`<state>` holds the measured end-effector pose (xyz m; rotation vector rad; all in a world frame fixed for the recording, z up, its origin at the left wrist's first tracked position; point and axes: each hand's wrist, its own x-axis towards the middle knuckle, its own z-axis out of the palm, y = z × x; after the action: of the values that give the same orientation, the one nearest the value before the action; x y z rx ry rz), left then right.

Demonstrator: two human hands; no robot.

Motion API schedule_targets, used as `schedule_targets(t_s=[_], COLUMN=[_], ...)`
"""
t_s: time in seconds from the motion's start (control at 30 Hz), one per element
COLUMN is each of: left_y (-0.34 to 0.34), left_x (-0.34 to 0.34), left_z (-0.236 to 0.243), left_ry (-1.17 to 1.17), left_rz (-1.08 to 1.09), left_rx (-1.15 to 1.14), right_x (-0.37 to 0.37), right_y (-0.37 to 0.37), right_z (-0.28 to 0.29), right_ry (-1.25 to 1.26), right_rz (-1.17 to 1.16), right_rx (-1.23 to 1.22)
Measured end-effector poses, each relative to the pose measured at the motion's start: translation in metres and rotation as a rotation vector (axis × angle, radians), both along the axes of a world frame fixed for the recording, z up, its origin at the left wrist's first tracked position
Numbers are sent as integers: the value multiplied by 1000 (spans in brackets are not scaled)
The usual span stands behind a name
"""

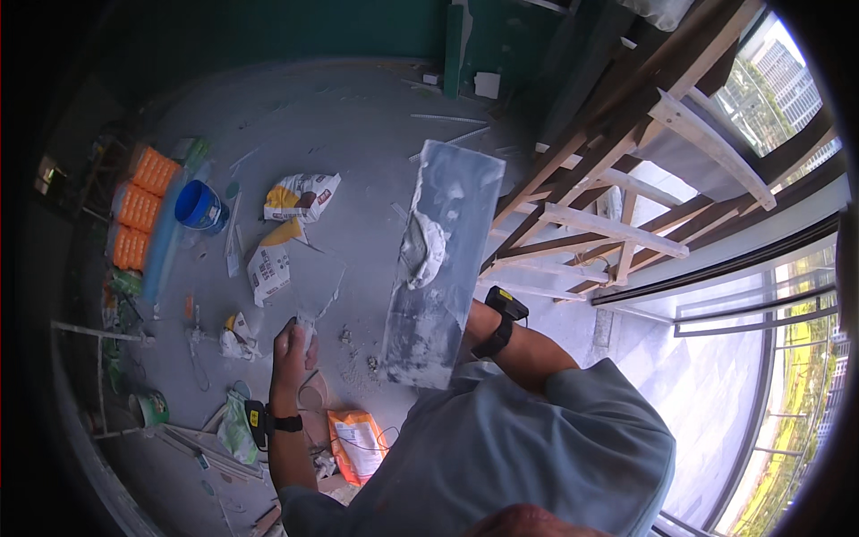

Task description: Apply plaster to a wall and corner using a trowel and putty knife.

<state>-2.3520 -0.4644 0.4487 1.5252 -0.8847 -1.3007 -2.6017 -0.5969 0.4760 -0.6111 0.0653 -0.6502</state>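
My left hand (289, 351) is closed around the handle of a putty knife (315, 276), whose wide, thin blade points away from me. To its right, a long rectangular plastering trowel (452, 242) is held up in the air with its flat face showing. A lump of white putty (424, 251) sits near the left edge of that face, and pale smears cover its near end. My right hand (480, 322) comes in under the trowel's right edge; its fingers are hidden behind the plate. Putty knife and trowel are apart.
Wooden trestle frames (591, 206) stand close on the right, beside windows. Paper sacks (302, 197), a blue bucket (199, 208) and stacked orange packs (139, 210) are on the left. An orange-white bag (358, 446) lies near me; thin strips (447, 117) lie farther off.
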Motion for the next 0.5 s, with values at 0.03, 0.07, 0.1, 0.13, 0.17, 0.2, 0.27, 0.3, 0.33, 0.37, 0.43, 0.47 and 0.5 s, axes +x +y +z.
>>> schedule_targets(t_s=[0.03, 0.07, 0.1, 0.13, 0.17, 0.2, 0.27, 0.3, 0.33, 0.37, 0.43, 0.47, 0.5], left_y=[-13, -29, -47, -65, -88, -110, -150, -176, -206, -227, -258, -276, -295], left_x=[5, 7, 7, 4, 1, 0, 9, 17, 26, 29, 29, 36, 44], left_z=[-2, -3, -4, -8, -8, -10, -17, -17, -10, 1, 22, 20, 15], left_ry=[-1, 12, 25, 18, -37, -90, -134, -165, -172, -149, -67, -68, 116], left_rz=[-14, -61, -101, -82, -129, -170, -198, -254, -243, -226, -125, -97, -107], left_rx=[17, -36, -88, -71, -10, 51, 96, 119, 122, 74, 62, 56, 13], right_x=[9, 16, 21, 29, 36, 43, 61, 71, 81, 89, 80, 85, 84], right_y=[-26, -54, -82, -108, -132, -157, -202, -221, -242, -261, -302, -325, -349], right_z=[0, -1, -2, -4, -2, 1, 16, 24, 21, 10, -72, -71, -79], right_ry=[-27, -58, -88, -123, -162, -204, -326, -372, -370, -265, 715, 864, 915], right_rz=[-39, -79, -112, -139, -164, -189, -211, -208, -232, -287, -427, -309, -292], right_rx=[-14, -30, -41, -57, -80, -107, -176, -223, -266, -311, -744, -744, -831])
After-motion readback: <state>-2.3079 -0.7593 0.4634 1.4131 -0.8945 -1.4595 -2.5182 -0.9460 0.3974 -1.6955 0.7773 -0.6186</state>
